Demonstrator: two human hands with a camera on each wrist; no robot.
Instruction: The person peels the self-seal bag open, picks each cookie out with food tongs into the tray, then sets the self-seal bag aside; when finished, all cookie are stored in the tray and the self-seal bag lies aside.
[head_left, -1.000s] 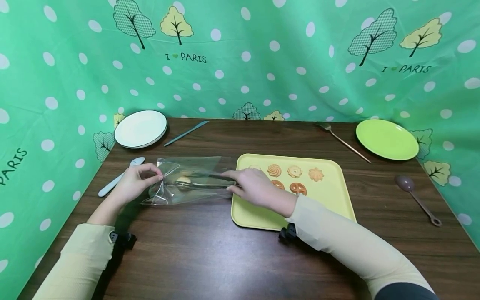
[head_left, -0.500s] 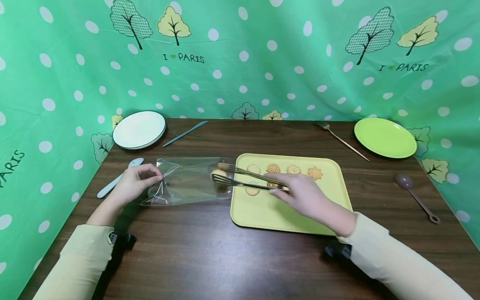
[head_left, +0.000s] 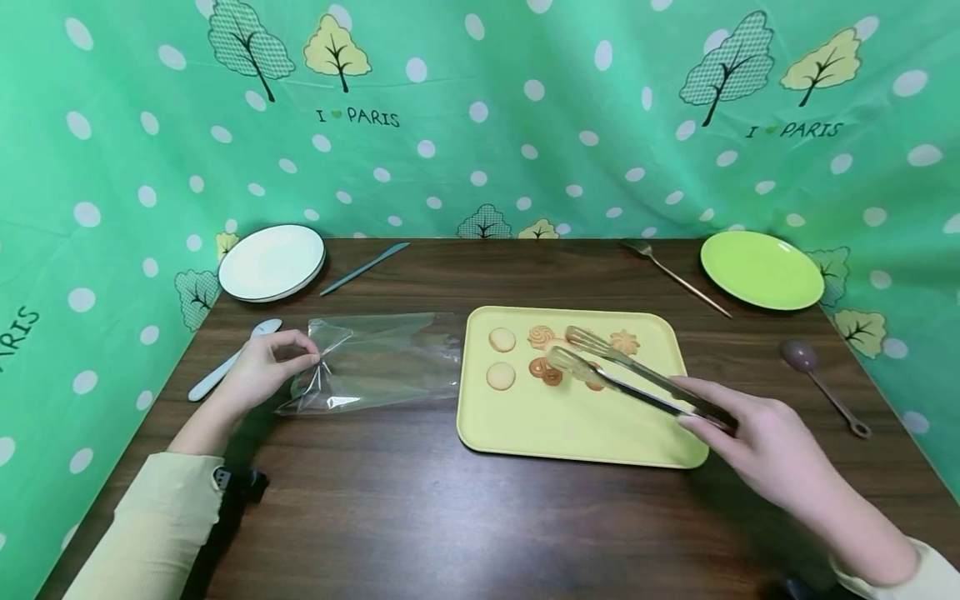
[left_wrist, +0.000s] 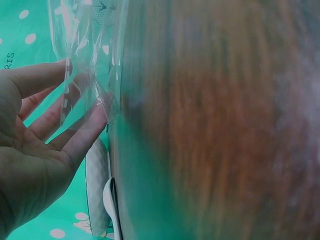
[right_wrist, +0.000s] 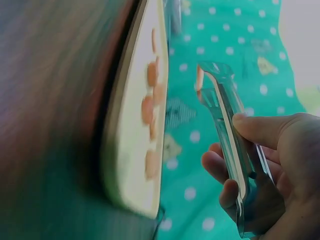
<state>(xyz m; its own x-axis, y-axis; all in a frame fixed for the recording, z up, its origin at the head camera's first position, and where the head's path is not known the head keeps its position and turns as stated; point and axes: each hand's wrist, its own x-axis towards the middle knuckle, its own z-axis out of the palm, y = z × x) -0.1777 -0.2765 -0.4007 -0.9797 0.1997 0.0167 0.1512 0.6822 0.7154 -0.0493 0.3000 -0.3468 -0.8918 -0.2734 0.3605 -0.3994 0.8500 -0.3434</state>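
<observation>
My left hand [head_left: 270,362] pinches the gathered left end of a clear plastic bag [head_left: 390,362], which lies on the table; the left wrist view shows the bag's film [left_wrist: 107,100] between thumb and fingers. My right hand [head_left: 772,442] holds metal tongs [head_left: 645,379] over a yellow tray [head_left: 570,429]. A round pale cookie [right_wrist: 199,78] sits between the tongs' tips. On the tray lie two plain round cookies [head_left: 501,376] at the left, a swirl cookie [head_left: 541,337], a flower-shaped cookie [head_left: 625,342] and pretzel-shaped cookies [head_left: 545,372]. The tongs partly cover some of them.
A white plate [head_left: 272,262] and a blue knife [head_left: 365,268] lie at the back left, a pale blue spoon [head_left: 217,377] behind my left hand. On the right are a fork [head_left: 686,283], a green plate [head_left: 761,269] and a brown spoon [head_left: 798,357]. A green curtain [head_left: 480,125] hangs behind.
My right hand has drawn the tongs and cookie rightward out of the bag and over the tray. My left hand has kept its pinch on the bag.
</observation>
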